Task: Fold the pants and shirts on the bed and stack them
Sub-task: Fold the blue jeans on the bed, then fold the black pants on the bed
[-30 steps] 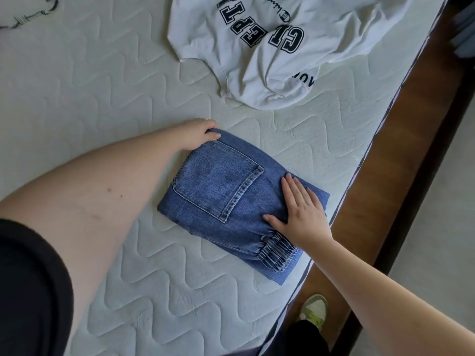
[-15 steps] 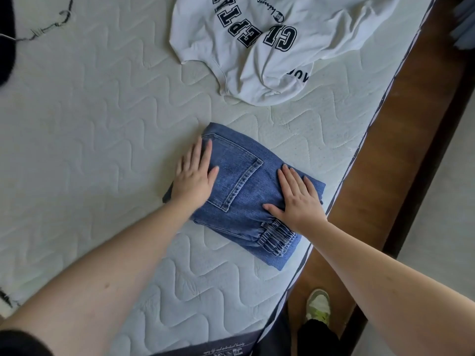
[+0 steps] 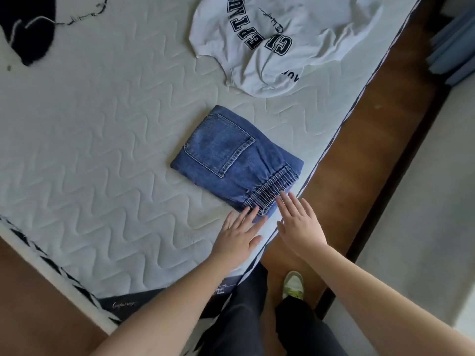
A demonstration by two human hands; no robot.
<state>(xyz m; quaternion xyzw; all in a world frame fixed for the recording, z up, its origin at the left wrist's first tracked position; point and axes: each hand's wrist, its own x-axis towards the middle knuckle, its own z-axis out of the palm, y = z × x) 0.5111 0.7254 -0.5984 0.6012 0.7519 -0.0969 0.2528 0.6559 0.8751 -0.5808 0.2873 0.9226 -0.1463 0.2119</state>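
A pair of blue denim pants [image 3: 231,160] lies folded into a thick, roughly square packet on the bed [image 3: 102,140], whose mattress top is pale quilted fabric stitched in wavy zigzag lines. The packet shows a back pocket with orange-tan stitching on top and a gathered, elastic waistband along its near right edge. It sits close to the right edge of the bed, its near right corner almost at the dark piping that borders the mattress. Beyond it, toward the far right, a white shirt [image 3: 277,39] with dark block lettering lies crumpled and unfolded, soft creases running across it, apart from the pants. Both hands are flat with fingers straight and spread, gripping nothing: the left hand [image 3: 237,236] rests on the mattress at the near corner of the pants, its fingertips touching the denim edge, and the right hand [image 3: 299,227] lies just beside it over the bed's edge, fingertips at the gathered waistband. A dark garment [image 3: 30,39] on a wire hanger [image 3: 77,18] sits at the far left corner. A wide stretch of bare quilted mattress opens to the left of the pants. To the right of the bed runs a brown wooden strip [image 3: 359,155], then pale floor [image 3: 424,214]; a light shoe [image 3: 293,285] and dark trouser legs show below at the near edge
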